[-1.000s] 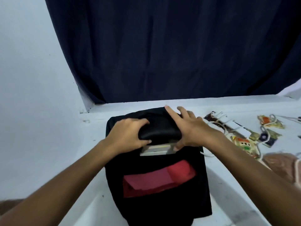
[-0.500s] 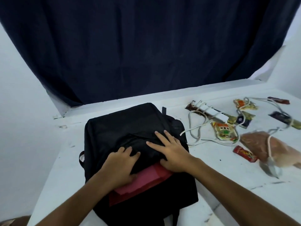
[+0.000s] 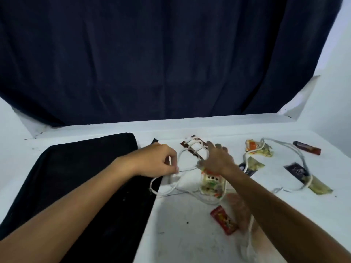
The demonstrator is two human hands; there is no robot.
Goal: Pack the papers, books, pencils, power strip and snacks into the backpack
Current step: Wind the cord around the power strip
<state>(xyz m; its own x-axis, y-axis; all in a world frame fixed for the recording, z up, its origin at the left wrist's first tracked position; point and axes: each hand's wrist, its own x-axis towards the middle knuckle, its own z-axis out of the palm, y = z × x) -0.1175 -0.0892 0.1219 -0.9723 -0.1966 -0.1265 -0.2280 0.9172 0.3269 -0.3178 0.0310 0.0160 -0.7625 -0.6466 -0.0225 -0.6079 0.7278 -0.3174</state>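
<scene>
— Backpack first: where does it lie?

— Flat on the left side of the white counter, black, reaching from near the back edge down to the front edge. The left forearm crosses over it.

— And the left hand?

— Its fingers are curled and pinch the white cord just past the right edge of the backpack. Loops of that cord hang below the hand and spread onto the counter.

— The right hand?

— Stretched toward the middle of the counter, fingers straight and spread, over the power strip. Most of the strip is hidden under it; only the far end shows, with cord wound round it. I cannot tell whether the fingers touch the strip.

— What of the snacks?

— A pale packet with orange print lies just under the right wrist, cord running across it. A small red packet sits nearer the front edge, beside the right forearm. Toward the back right are an orange and yellow packet and a dark red bar, the bar nearest the right edge. Between them and the front lie a green and dark packet and a long dark and yellowish packet; the cord loops over both.

— Anything behind?

— A dark blue curtain hangs along the back edge of the counter.
</scene>
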